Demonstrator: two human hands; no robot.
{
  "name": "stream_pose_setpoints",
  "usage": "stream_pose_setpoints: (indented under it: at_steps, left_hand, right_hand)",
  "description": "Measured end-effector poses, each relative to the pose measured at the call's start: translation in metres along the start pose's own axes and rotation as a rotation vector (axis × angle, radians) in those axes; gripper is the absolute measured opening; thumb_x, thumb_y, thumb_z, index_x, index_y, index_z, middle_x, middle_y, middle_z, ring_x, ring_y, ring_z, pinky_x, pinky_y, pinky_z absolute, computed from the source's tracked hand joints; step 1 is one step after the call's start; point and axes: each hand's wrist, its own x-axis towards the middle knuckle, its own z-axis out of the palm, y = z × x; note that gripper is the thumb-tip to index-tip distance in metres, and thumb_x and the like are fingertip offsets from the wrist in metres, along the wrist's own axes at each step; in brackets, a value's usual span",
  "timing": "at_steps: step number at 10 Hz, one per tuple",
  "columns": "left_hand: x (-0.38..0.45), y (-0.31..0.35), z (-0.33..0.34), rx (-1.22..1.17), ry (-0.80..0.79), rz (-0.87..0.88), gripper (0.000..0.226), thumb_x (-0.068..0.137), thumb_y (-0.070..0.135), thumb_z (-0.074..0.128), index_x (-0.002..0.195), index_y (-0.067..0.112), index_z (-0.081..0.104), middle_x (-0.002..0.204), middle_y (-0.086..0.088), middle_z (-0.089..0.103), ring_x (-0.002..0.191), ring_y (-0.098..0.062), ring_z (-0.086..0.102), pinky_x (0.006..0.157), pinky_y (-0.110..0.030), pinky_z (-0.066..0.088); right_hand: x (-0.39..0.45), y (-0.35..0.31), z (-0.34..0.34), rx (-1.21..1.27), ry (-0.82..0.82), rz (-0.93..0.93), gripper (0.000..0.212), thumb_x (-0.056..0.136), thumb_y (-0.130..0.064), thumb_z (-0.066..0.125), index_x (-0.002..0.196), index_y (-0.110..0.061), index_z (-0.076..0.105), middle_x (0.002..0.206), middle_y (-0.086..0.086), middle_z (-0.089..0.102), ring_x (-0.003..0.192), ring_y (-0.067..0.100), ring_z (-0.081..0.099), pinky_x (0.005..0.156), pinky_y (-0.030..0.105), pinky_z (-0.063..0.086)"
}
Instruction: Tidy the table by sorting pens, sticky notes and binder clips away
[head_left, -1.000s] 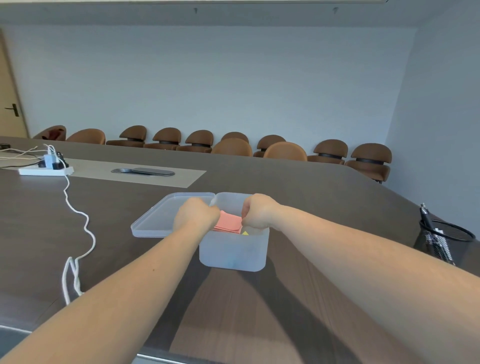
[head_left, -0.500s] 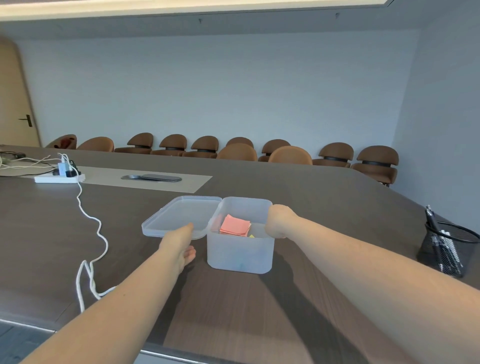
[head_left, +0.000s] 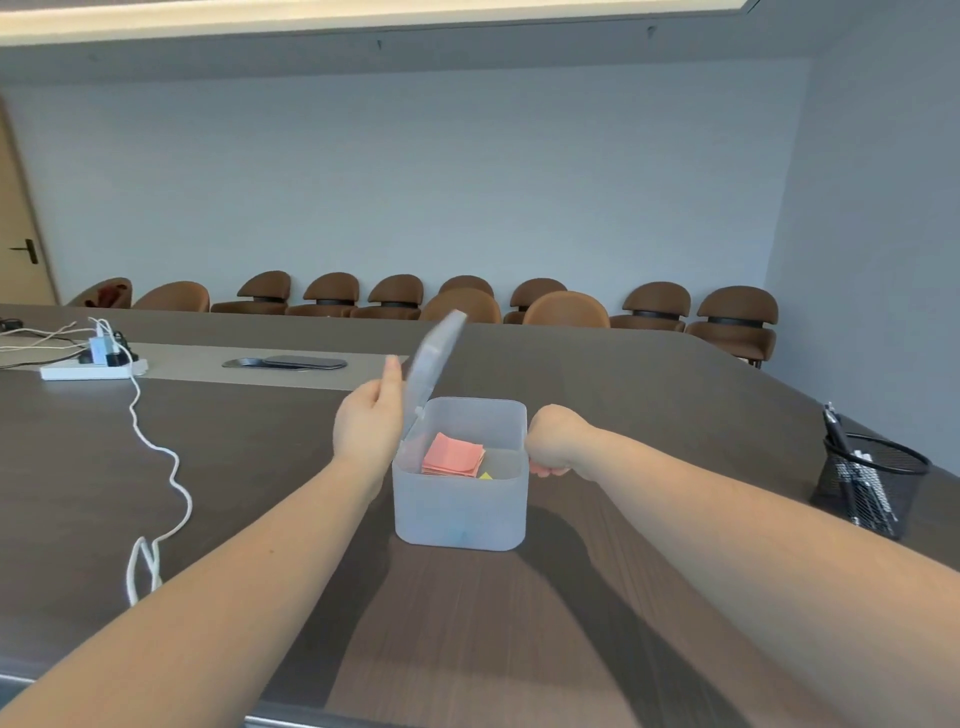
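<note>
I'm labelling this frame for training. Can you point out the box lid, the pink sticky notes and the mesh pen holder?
box lid (head_left: 434, 358): head view, middle of the raised translucent panel.
pink sticky notes (head_left: 453, 454): head view, top sheet of the stack.
mesh pen holder (head_left: 868, 488): head view, front of the black mesh wall.

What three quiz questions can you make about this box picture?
1. True or false: the lid is fully shut on the box.
2. Which hand touches the lid: A left, B right?
3. What colour are the top notes in the box?

Key: 1 false, it is tilted up. 2 A. 3 pink.
</note>
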Motion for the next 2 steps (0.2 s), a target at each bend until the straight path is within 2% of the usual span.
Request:
stream_pose_setpoints:
  at_steps: [1, 2]
  left_hand:
    - [0.003, -0.006, 0.014, 0.119, -0.203, 0.009, 0.03, 0.094, 0.038, 0.047, 0.08, 0.016, 0.063, 0.081, 0.0, 0.055, 0.073, -0.019, 0.045, 0.063, -0.03, 0.034]
    - [0.009, -0.017, 0.028, 0.351, -0.329, -0.028, 0.015, 0.086, 0.024, 0.055, 0.073, 0.018, 0.059, 0.081, -0.001, 0.047, 0.076, -0.019, 0.039, 0.067, -0.029, 0.031]
  right_hand:
    - [0.016, 0.01, 0.0, 0.035, -0.001, -0.021, 0.03, 0.087, 0.003, 0.051, 0.115, 0.006, 0.062, 0.076, 0.011, 0.06, 0.055, 0.014, 0.052, 0.032, 0.006, 0.036]
    - [0.021, 0.018, -0.002, -0.024, -0.02, 0.008, 0.026, 0.082, 0.004, 0.043, 0.091, 0.002, 0.066, 0.105, 0.025, 0.073, 0.069, 0.024, 0.056, 0.063, 0.023, 0.044]
